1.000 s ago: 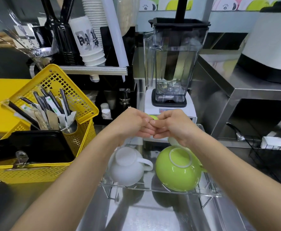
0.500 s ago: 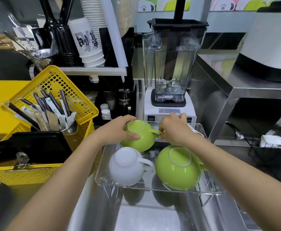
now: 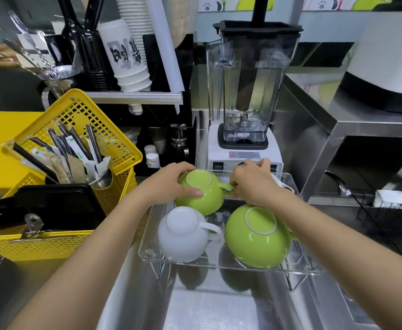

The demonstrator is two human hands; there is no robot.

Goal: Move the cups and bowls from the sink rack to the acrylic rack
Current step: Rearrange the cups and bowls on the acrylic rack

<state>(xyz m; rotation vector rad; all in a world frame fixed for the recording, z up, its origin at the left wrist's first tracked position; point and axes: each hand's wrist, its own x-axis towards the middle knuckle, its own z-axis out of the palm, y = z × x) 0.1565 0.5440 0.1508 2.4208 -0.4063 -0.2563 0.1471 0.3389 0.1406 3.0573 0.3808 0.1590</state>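
Note:
A clear acrylic rack (image 3: 231,266) stands over the steel sink. Upside down on it are a white cup (image 3: 183,235) at the front left, a large green cup (image 3: 257,239) at the front right and a smaller green cup (image 3: 201,191) at the back left. My left hand (image 3: 171,184) grips the smaller green cup's left side, thumb on its wall. My right hand (image 3: 254,184) pinches that cup's handle. A white object behind my right hand is mostly hidden.
A yellow mesh basket (image 3: 59,241) with a black tray and a cutlery tin (image 3: 101,179) stands left of the rack. A blender (image 3: 247,91) sits right behind the rack. A steel counter (image 3: 374,125) rises at the right. The sink basin (image 3: 209,308) lies below.
Both hands came down from mid-air with the smaller green cup, turned it upside down and set it on the rack's back left; they still hold it.

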